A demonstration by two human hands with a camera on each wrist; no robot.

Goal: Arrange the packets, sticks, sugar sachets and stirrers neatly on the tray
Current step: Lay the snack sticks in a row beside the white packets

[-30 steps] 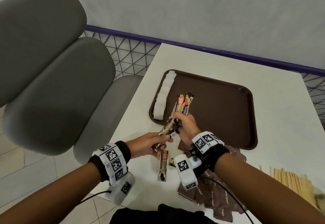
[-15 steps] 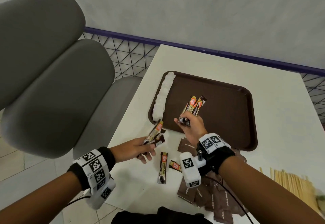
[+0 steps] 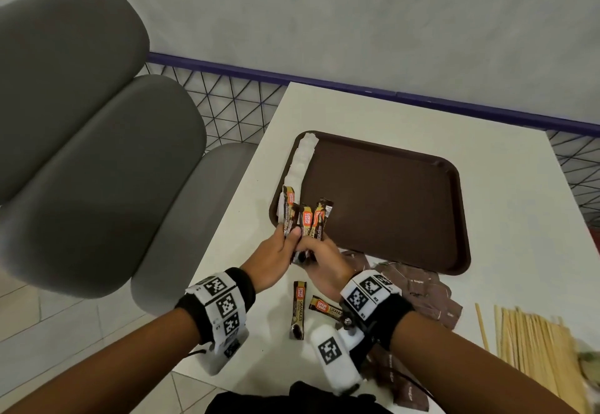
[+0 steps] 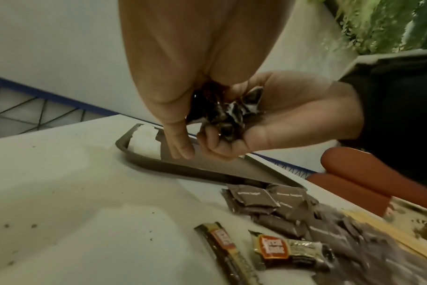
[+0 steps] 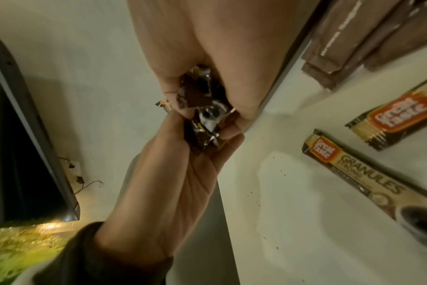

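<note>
Both hands meet just in front of the brown tray's [image 3: 448, 219] near left corner. My left hand [image 3: 279, 244] grips a couple of coffee sticks [image 3: 289, 209] held upright. My right hand [image 3: 315, 248] grips its own bunch of coffee sticks [image 3: 313, 219] beside them, and the lower ends [image 4: 229, 113] bunch together between the two palms. A row of white sugar sachets [image 3: 302, 160] lies along the tray's left edge. Two more coffee sticks [image 3: 298, 309] [image 3: 326, 306] lie on the white table [image 3: 519, 186]. Brown sugar packets [image 3: 418, 287] sit in a heap under my right wrist.
Wooden stirrers [image 3: 532, 352] lie in a loose pile at the table's near right edge. A grey padded chair [image 3: 97, 154] stands left of the table. A purple rail with wire mesh [image 3: 246, 92] runs behind the table, which ends close to my body.
My hands were apart half a second ago, each with its own sticks. My left hand has come up and right, so the two bunches now sit together at the tray's near left corner.
</note>
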